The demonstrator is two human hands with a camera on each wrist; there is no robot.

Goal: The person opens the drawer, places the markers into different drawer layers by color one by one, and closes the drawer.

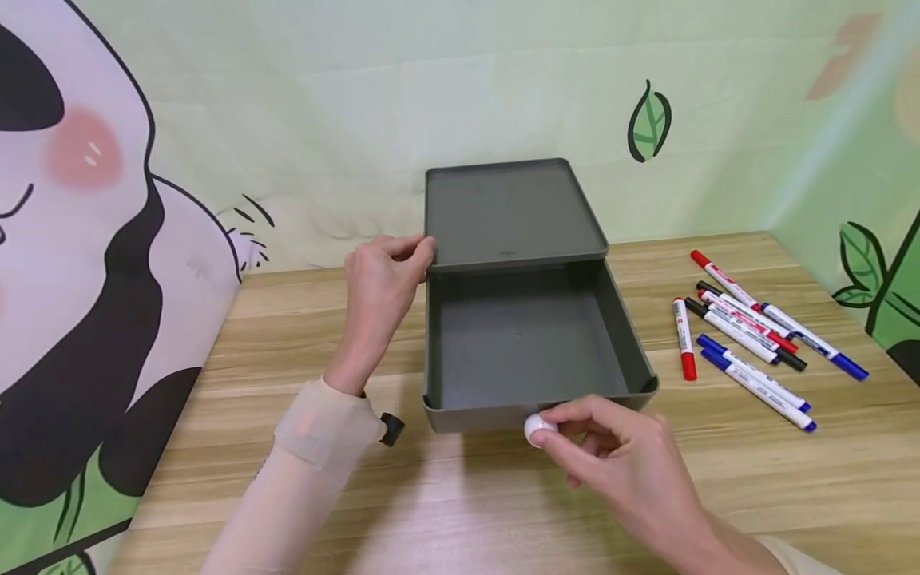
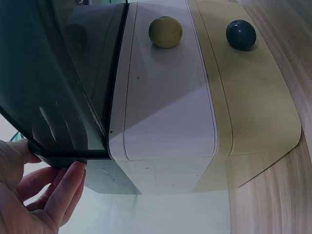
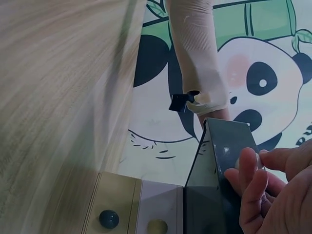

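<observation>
A small drawer cabinet [image 1: 510, 212] stands on the table, its dark grey top drawer [image 1: 517, 343] pulled out and bare inside. My right hand [image 1: 621, 467] pinches the white round knob [image 1: 537, 431] on the drawer's front between thumb and forefinger. At the cabinet's upper left front corner, my left hand [image 1: 381, 283] grips the edge between thumb and fingers. In the left wrist view, a pale lilac drawer [image 2: 168, 102] with a yellowish knob [image 2: 165, 32] and a yellow drawer [image 2: 261, 102] with a dark knob [image 2: 241, 35] sit below, both closed.
To the right of the cabinet, several red, blue and black markers [image 1: 747, 327] lie loosely piled on the wooden table [image 1: 287, 319]. Behind stands a pale green wall sheet [image 1: 345, 96] with a panda and leaf print, close to the cabinet's back.
</observation>
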